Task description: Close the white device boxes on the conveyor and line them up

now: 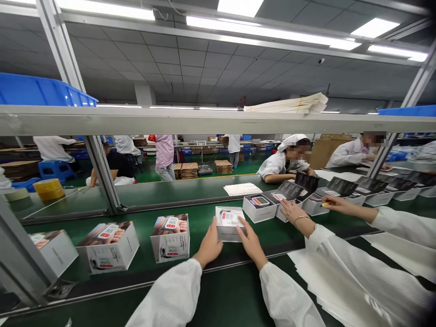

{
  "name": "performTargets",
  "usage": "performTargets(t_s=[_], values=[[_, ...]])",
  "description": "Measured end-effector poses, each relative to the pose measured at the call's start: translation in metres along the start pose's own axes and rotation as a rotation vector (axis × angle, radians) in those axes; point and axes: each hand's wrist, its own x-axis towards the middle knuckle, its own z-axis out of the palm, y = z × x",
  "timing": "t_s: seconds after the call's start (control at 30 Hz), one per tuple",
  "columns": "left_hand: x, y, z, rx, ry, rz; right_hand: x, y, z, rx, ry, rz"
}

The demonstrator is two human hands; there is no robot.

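head view looks down at left hand and right hand.

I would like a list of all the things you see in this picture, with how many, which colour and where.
printed boxes: three, white with a photo, on the green conveyor belt, left of the hands
open boxes: several, white and black, in a row on the belt, to the right
plastic crates: two, blue, on the upper shelf, at both ends
tape roll: one, yellow, far left
paper sheets: one pile, white, lower right
co-worker's hands: two, white sleeves, beside the open boxes
small box: one, white, between the hands
left hand: one, white sleeve, touching the small box
right hand: one, white sleeve, touching the small box
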Motion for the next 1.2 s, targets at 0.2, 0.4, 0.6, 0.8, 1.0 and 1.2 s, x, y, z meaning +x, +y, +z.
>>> performTargets(t_s=[0.2,0.4,0.6,0.8,1.0,1.2], values=[[-0.019,-0.007,-0.017,0.068,0.036,0.097,0.017,0.014,0.006,0.191,0.094,0.099],[0.008,0.017,-0.087,0.407,-0.014,0.42,0.023,0.018,0.027,0.488,0.007,0.225],[0.02,0.012,-0.127,0.524,-0.205,0.308,0.006,0.007,0.037,0.254,-0.046,0.252],[0.004,-0.02,-0.147,0.489,-0.346,0.111,-0.003,0.001,0.034,0.262,-0.128,0.215],[-0.004,-0.035,-0.157,0.466,-0.346,0.067,-0.002,0.004,0.036,0.317,-0.122,0.22],[-0.021,-0.03,-0.151,0.543,-0.154,0.129,0.015,0.006,0.008,0.192,0.164,0.231]])
